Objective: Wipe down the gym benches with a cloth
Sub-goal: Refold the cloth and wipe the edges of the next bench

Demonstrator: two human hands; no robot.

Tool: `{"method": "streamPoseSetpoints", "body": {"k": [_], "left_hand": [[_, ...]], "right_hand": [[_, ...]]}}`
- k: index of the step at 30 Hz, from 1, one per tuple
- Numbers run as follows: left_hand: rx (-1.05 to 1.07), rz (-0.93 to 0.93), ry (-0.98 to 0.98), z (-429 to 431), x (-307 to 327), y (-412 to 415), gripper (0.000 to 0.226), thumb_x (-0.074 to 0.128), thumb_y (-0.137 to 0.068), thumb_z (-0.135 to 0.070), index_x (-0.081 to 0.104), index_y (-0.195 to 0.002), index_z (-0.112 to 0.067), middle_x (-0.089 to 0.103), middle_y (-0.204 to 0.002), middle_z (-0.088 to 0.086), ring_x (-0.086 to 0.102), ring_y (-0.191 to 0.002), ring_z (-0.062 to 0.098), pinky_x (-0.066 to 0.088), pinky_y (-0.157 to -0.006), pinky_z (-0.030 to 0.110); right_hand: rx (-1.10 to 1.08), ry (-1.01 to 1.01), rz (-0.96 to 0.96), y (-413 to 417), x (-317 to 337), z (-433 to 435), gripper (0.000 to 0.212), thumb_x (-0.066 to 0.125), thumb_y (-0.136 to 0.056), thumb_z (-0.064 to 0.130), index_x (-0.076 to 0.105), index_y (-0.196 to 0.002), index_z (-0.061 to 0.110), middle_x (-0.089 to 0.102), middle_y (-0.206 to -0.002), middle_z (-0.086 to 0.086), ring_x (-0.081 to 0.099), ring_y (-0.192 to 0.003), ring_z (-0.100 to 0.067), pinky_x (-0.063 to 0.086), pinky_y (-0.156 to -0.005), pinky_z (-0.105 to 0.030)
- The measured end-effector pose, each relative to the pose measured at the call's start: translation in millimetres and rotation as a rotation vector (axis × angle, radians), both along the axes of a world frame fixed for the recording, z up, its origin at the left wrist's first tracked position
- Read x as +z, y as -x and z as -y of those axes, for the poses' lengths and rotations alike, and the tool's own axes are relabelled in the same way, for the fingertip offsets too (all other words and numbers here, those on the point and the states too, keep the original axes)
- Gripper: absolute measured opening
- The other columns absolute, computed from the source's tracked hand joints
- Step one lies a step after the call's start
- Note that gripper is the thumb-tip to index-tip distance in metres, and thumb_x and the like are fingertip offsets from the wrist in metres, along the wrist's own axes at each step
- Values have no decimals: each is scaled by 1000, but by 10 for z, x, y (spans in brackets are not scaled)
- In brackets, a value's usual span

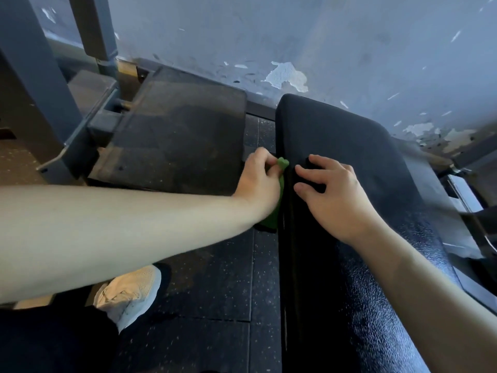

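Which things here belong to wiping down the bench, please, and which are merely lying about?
For the job: green cloth, gripped by the left hand; black textured padded bench; right hand, resting on the bench top.
Merely nearby: dark flat platform; grey metal machine frame; pale mesh sneaker; peeling blue-grey wall.

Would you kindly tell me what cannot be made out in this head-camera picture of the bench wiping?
1. Green cloth: mostly hidden behind the gripping left hand, head view; its size is unclear.
2. Black padded bench: near end cut off by the bottom edge; its left side face is lost in shadow.
3. Right hand: its palm faces the bench, so pressure is unknowable.
4. White shoe: partly covered by the left forearm.
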State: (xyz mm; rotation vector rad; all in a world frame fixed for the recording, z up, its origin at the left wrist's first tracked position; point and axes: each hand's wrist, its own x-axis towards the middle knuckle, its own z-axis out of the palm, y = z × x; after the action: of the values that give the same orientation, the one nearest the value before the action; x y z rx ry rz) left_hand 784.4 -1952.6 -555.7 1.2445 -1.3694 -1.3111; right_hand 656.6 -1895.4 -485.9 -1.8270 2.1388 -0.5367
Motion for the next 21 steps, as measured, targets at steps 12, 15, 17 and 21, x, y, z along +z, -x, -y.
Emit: {"method": "streamPoseSetpoints", "body": {"k": [12, 15, 17, 21], "left_hand": [[-83, -72, -18, -537, -178, -176, 17, 55, -104, -20, 50, -87, -17, 60, -93, 9, 55, -78, 14, 43, -69, 26], [-88, -54, -64, -441, -26, -259, 14, 58, -103, -23, 58, -91, -15, 65, -85, 3, 59, -72, 11, 48, -64, 23], [-88, -27, -55, -334, 64, -316, 12, 60, -102, -24, 63, -96, -15, 68, -89, 5, 61, -75, 11, 49, -66, 23], [-53, -37, 31, -120, 285, -412, 9, 63, -100, -21, 69, -99, -14, 73, -94, 3, 64, -78, 7, 50, -66, 15]], "right_hand": [[-1, -18, -15, -20, 7, 8, 37, 65, -97, 30, 66, -134, 32, 44, -155, 10, 22, -149, -15, 21, -124, -45], [-12, -28, 6, -15, 52, 10, 37, 65, -96, 26, 67, -132, 32, 47, -153, 12, 26, -149, -15, 24, -123, -46], [8, 26, 34, -26, 92, 14, 37, 65, -95, 20, 69, -129, 33, 52, -147, 15, 34, -146, -14, 29, -122, -41], [79, 57, 181, -109, 182, 29, 47, 69, -90, 10, 67, -132, 31, 65, -131, 15, 56, -125, -2, 39, -101, -15]]}}
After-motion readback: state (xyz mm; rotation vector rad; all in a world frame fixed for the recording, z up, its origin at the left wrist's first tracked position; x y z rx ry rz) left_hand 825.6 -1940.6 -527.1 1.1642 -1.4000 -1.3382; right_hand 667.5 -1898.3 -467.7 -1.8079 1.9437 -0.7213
